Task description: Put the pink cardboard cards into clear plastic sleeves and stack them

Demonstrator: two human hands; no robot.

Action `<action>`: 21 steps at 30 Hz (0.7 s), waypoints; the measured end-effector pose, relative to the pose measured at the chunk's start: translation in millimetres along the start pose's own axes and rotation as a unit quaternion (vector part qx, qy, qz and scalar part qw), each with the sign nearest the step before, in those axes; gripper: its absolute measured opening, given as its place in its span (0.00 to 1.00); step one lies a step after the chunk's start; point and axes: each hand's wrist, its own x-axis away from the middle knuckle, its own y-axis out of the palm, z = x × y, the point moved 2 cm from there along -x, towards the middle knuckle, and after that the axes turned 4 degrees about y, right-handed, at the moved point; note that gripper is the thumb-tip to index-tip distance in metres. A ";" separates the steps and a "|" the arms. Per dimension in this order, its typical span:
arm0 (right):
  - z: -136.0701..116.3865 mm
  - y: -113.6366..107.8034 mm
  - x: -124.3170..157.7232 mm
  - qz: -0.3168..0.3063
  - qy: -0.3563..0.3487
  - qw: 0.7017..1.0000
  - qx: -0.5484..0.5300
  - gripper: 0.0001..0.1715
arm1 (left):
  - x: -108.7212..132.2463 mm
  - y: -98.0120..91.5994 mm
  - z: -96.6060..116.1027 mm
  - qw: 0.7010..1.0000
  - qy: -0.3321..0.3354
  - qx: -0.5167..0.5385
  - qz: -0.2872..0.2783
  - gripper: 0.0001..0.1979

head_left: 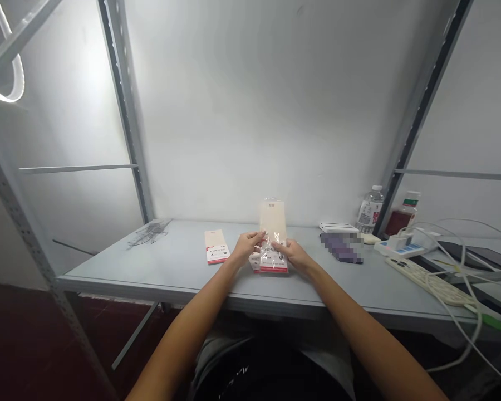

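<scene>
A beige card pack with a red and white lower band (273, 220), in clear plastic wrap, is held upright above the table. My right hand (295, 254) grips its right side, thumb across the front. At its left edge, my left hand (249, 245) is closed, with fingertips pinched at the wrap. Partly hidden behind the pack and my left hand, another red and white pack (255, 263) lies on the table. A similar beige pack with a red and white band (217, 247) lies flat to the left of my hands.
On the grey table (183, 273), a tangle of dark strands (149, 234) lies at the left. To the right are a pixelated purple item (342, 248), a white case (338, 228), a clear bottle (370, 210), a red-liquid bottle (403, 214), and a power strip (426, 284) with cables.
</scene>
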 end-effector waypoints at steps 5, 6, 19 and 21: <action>-3.2 4.9 6.1 -0.039 0.014 0.999 0.019 0.21 | 0.4 -1.5 -2.5 1.000 0.011 -0.015 -0.003 0.19; -3.8 5.2 6.6 -0.040 0.014 0.999 0.022 0.22 | 0.3 -2.1 -3.1 1.000 0.012 -0.020 -0.002 0.19; 0.2 4.3 3.7 -0.034 0.017 0.996 0.080 0.19 | -5.8 -7.5 -11.2 0.993 0.039 -0.105 0.047 0.19; 0.2 4.5 3.4 -0.034 0.015 0.995 0.091 0.19 | -6.5 -9.0 -12.6 0.988 0.042 -0.138 0.060 0.18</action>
